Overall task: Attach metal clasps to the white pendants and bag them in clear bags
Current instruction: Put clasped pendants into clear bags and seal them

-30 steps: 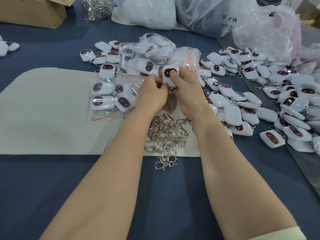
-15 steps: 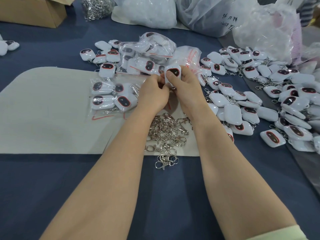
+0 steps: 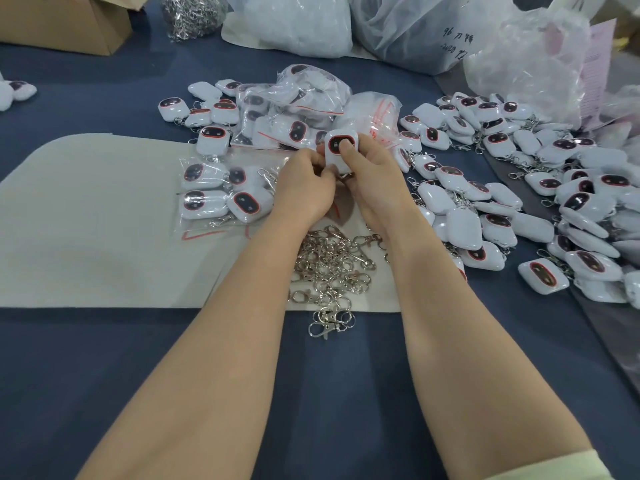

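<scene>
A dark blue table point(image 3: 104, 375) carries a beige mat point(image 3: 86, 220), with bulky plastic sacks point(image 3: 298, 22) at the far edge and a wide heap of loose pendants point(image 3: 485, 216) to the right. Bagged pendants point(image 3: 214, 195) lie on the mat's far side and a pile of metal clasps point(image 3: 329, 268) sits near its front edge. Above the mat, the right hand point(image 3: 377, 188) grips one white pendant point(image 3: 341, 147), thumb on its dark face, while the left hand point(image 3: 304, 192) pinches at its lower edge with curled fingers; any clasp there is hidden.
</scene>
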